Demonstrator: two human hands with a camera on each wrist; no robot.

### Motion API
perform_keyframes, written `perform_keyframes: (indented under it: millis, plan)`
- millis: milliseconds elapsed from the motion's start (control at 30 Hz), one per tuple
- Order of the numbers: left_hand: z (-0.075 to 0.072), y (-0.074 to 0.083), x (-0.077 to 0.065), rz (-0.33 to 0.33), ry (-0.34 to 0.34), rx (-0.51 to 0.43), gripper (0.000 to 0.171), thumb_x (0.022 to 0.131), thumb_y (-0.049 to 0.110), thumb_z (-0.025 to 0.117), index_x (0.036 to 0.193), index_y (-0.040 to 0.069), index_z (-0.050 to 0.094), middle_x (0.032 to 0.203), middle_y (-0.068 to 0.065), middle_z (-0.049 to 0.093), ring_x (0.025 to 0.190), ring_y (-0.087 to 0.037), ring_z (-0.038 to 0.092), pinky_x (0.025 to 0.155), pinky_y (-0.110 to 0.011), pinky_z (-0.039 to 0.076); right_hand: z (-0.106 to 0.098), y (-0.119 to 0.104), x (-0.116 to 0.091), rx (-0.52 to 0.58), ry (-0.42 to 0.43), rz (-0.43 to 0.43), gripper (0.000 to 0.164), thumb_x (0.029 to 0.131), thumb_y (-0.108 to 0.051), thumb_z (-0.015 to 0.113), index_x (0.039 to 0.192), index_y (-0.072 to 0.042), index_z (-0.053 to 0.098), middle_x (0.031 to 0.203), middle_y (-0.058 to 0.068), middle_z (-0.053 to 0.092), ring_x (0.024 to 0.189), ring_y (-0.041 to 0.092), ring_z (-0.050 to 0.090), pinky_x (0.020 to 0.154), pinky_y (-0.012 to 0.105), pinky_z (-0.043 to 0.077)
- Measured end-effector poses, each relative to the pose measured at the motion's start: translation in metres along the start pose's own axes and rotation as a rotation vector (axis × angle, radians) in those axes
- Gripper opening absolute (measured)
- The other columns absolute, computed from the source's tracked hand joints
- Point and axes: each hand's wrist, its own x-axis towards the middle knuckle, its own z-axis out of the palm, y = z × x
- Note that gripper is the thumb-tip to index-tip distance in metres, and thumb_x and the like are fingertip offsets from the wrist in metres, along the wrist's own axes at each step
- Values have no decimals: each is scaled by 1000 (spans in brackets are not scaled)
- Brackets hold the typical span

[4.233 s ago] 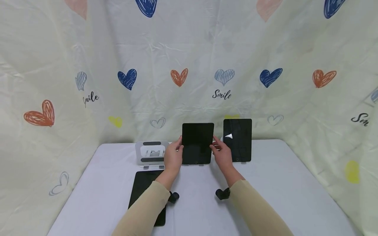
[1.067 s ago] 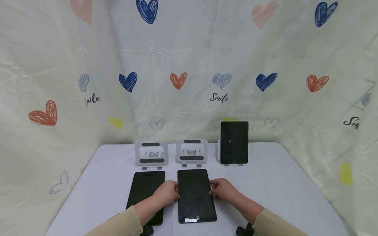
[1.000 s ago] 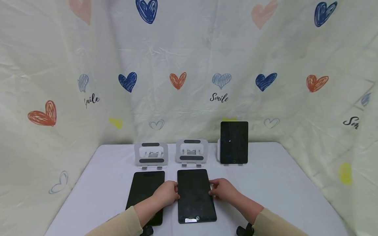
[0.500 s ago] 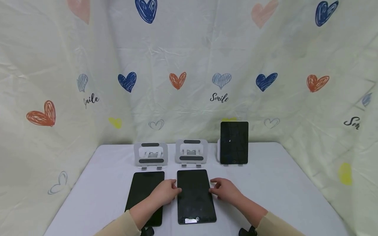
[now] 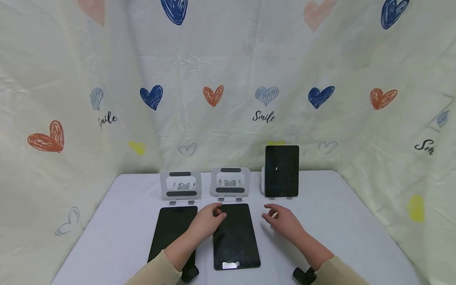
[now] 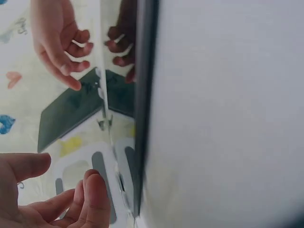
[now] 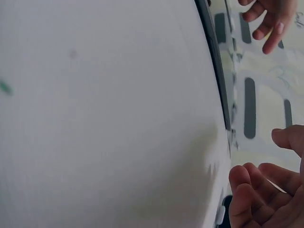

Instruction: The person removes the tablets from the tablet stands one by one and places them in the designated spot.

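The middle black tablet [image 5: 236, 243] lies flat on the white table in front of the middle stand [image 5: 230, 190], screen up. My left hand [image 5: 208, 221] hovers over its upper left edge with loosely bent fingers and nothing between them. To the right of that tablet, my right hand [image 5: 285, 223] is in the air, thumb and fingers apart, holding nothing. In the left wrist view the thumb and fingers of my left hand [image 6: 57, 205] are spread apart beside the glossy screen. The right wrist view shows my right hand [image 7: 266, 194] away from the tablet's edge [image 7: 216, 66].
A second tablet [image 5: 172, 227] lies flat on the left, partly under my left forearm. Behind it stands a grey-white tablet stand [image 5: 181, 193]. A third tablet [image 5: 282, 170] leans upright on a stand at the right. A heart-printed curtain [image 5: 228, 59] hangs behind the table [image 5: 342, 237].
Earlier both hands held the middle tablet up at its stand; then it lay flat on the table between them. Now both hands have let go, risen and moved forward, the right one away to the right.
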Motion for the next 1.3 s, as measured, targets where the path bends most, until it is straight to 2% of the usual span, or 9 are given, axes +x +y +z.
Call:
perform_keyframes:
  millis: [200,400,567,767,1000,1100,1233,1300]
  plan:
    - [15,11,13,28,21,-37,45,95,26,66,136,7,59,101,1,64,91,-19,57,87,-45,47,-17,17,8,17,48,-11,42,94,-28,69,130,-8,63,95,1,64,80,17,57,62,30,47]
    - [30,30,31,47,41,-85,45,95,27,65,136,8,59,106,0,64,89,-16,59,83,-42,49,-40,32,19,60,119,-19,45,97,-31,63,134,-5,58,104,8,63,91,24,59,65,31,48]
    - [45,54,48,68,47,-131,47,97,31,62,139,10,57,112,0,65,97,-16,63,86,-40,51,-55,42,29,96,178,20,49,100,-37,58,136,-5,55,114,15,62,104,30,58,75,37,51]
    - [61,75,68,50,44,-196,48,98,34,61,141,12,55,115,-1,64,91,-15,62,83,-37,54,-68,46,47,140,245,55,50,101,-38,54,138,-4,54,120,19,60,109,34,56,77,39,51]
    - [75,89,89,31,103,-228,51,98,34,60,144,14,51,114,1,63,93,-15,59,80,-35,52,-76,50,70,196,354,80,49,102,-38,52,136,-4,55,122,20,60,110,35,56,77,38,49]
    - [85,97,99,31,113,-243,51,98,31,61,145,15,50,114,1,62,92,-15,58,78,-34,53,-82,55,76,241,428,94,46,102,-35,51,135,-4,57,121,20,60,109,34,56,79,38,48]
    - [93,107,111,50,137,-219,53,98,28,62,147,14,48,116,-1,61,91,-14,57,79,-32,53,-83,60,88,300,545,89,42,102,-31,50,136,-6,58,120,17,62,108,32,56,84,41,46]
    - [94,111,116,69,149,-199,55,97,26,63,148,12,46,117,-2,60,91,-15,58,78,-33,52,-82,60,95,322,576,83,42,102,-29,50,137,-7,57,121,17,61,108,32,56,87,43,45]
